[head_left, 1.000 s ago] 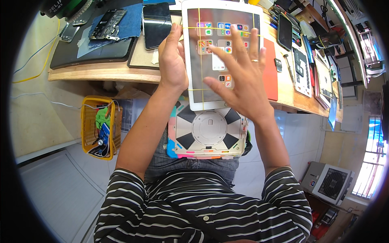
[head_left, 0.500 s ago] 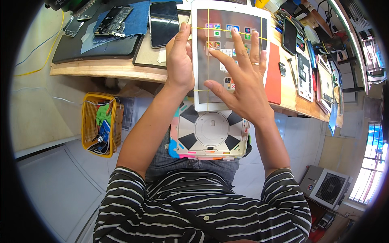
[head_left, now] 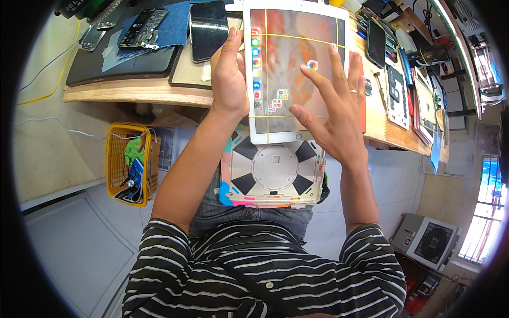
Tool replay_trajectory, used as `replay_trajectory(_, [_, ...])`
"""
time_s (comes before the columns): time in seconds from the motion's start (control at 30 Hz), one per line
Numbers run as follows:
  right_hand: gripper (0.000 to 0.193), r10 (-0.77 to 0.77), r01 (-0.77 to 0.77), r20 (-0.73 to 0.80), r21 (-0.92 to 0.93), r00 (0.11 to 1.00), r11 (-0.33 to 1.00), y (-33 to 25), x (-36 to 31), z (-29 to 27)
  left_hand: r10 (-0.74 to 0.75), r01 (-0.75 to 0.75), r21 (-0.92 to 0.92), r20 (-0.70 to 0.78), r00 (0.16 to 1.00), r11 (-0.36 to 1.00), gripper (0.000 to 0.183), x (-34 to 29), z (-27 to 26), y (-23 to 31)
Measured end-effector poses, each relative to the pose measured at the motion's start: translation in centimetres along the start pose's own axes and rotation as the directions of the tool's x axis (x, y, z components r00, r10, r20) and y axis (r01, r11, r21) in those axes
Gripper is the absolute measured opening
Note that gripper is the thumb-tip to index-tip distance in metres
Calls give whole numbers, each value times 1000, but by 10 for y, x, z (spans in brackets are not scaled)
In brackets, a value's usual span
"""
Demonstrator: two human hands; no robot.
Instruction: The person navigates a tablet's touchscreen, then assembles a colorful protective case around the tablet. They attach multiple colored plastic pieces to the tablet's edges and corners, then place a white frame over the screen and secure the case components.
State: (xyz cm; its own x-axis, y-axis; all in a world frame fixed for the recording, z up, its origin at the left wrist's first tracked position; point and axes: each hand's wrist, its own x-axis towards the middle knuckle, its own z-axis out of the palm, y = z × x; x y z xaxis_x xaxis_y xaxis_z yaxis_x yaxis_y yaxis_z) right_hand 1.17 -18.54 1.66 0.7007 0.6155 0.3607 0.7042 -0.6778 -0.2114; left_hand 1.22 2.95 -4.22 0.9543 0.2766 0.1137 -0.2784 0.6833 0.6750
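A white tablet [head_left: 271, 136] with a lit screen and yellow elastic bands stretched round it leans upright over the bench's front edge. Along its left side my left hand [head_left: 231, 79] grips the edge, thumb toward the upper end. My right hand [head_left: 335, 100], fingers spread, hovers over the right part of the screen and holds nothing; its index fingertip is close to a colourful app icon [head_left: 312, 65]. Whether that finger touches the glass I cannot tell. On my lap, under the tablet's lower end, lies a rugged tablet case [head_left: 274, 167] with pastel edges and a round plate.
The wooden bench [head_left: 132, 97] carries a dark phone [head_left: 209, 32], an opened device with a circuit board [head_left: 143, 29] on a blue cloth, another phone [head_left: 376, 45] and tools on the right. A yellow basket [head_left: 132, 164] stands left of my legs. A boxy fan unit [head_left: 432, 241] is at lower right.
The icon grid on the screen has given way to a blurred picture with a column of icons at the left. My right hand has shifted right and slightly down. My left hand still grips the tablet.
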Motion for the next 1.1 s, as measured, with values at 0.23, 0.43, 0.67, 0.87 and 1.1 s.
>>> replay_trajectory(0.23, [60,14,-14,-1,-5,1000,1000,-2,-8,-2,31,-30,35,-26,999,999,57,-4,11,5])
replay_trajectory(0.43, [59,-18,17,-58,-24,998,1000,5,4,-1,-32,33,-58,26,999,998,62,-2,11,6])
replay_trajectory(0.67, [57,-143,143,8,-3,990,990,-17,12,9,-16,18,-38,36,999,999,65,-1,9,-1])
replay_trajectory(0.87, [58,-191,191,-34,-8,981,982,-20,32,11,15,-13,-40,53,998,999,59,-3,18,8])
replay_trajectory(1.1, [64,-154,154,121,6,981,988,-22,-9,8,-24,25,-26,38,999,999,62,1,2,-4])
